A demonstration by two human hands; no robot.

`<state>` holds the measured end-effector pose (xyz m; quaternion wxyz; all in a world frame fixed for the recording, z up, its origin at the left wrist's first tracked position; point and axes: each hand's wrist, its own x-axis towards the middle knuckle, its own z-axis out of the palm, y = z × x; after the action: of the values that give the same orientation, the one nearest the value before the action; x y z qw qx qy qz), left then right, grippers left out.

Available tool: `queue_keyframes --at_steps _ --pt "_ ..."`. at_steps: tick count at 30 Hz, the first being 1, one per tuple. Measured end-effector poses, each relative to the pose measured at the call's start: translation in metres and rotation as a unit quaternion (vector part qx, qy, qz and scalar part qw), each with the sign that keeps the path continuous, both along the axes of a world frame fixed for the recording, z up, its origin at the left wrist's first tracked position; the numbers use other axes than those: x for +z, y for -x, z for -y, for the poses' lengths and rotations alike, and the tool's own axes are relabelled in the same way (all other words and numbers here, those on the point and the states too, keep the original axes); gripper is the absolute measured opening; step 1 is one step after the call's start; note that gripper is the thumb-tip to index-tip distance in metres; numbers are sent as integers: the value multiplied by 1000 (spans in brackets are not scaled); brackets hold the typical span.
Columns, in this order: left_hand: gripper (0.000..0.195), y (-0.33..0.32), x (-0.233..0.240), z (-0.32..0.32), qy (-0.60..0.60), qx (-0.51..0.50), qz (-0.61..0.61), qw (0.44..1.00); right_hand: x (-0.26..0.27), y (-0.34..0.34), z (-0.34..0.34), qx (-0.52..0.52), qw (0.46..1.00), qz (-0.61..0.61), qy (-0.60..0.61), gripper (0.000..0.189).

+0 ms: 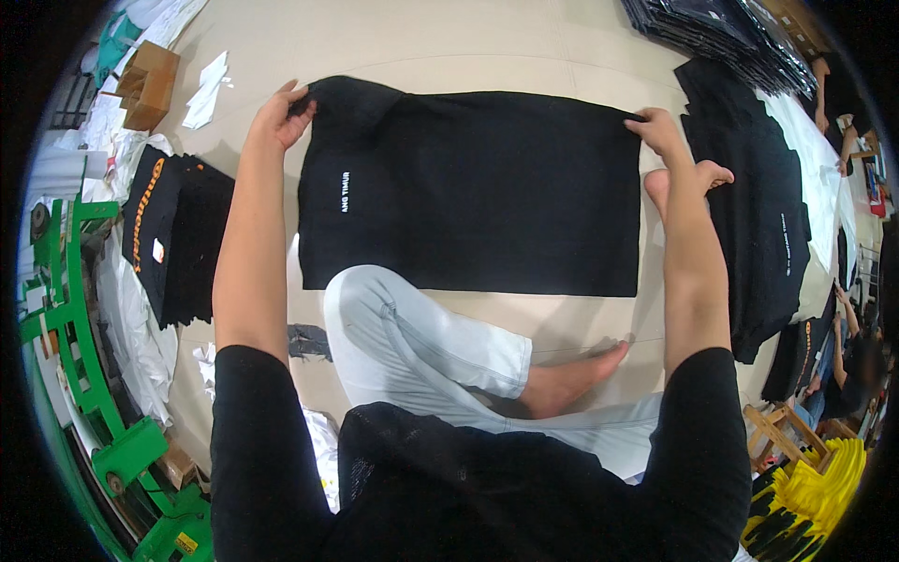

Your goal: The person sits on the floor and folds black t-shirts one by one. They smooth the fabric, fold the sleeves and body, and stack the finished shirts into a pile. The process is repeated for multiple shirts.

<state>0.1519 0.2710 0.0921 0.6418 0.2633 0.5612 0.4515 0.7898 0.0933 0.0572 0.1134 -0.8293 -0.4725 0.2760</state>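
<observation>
A black folded fabric piece point(477, 197), which looks like a garment, lies spread on the pale floor before me, with small white lettering near its left side. My left hand point(284, 116) is at its upper left corner, the fingertips gripping the edge. At the upper right corner, my right hand point(653, 130) pinches the cloth between thumb and fingers. The lower left edge of the cloth meets my bent knee in light trousers.
Stacked black garments point(189, 239) stand at the left beside a green metal frame point(77, 309). Another black pile point(751, 211) lies right, below plastic-wrapped packs point(723, 42). A cardboard box point(151, 84) sits upper left, a wooden stool point(786, 432) lower right. Other people are at the far right.
</observation>
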Motion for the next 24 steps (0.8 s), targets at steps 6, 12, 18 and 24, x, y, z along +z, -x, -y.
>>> queue_keyframes --at_steps 6,12,18,24 --pt "42 28 30 57 -93 -95 34 991 30 20 98 -208 872 -416 -151 39" --pt "33 82 1 210 1 -134 -32 990 9 38 171 -165 927 -321 -101 34" --pt "25 97 -38 259 85 -149 -65 983 -52 32 184 -136 966 -166 -144 53" --pt "22 102 -30 260 114 -270 -169 941 -43 38 180 -195 938 -245 -145 79"
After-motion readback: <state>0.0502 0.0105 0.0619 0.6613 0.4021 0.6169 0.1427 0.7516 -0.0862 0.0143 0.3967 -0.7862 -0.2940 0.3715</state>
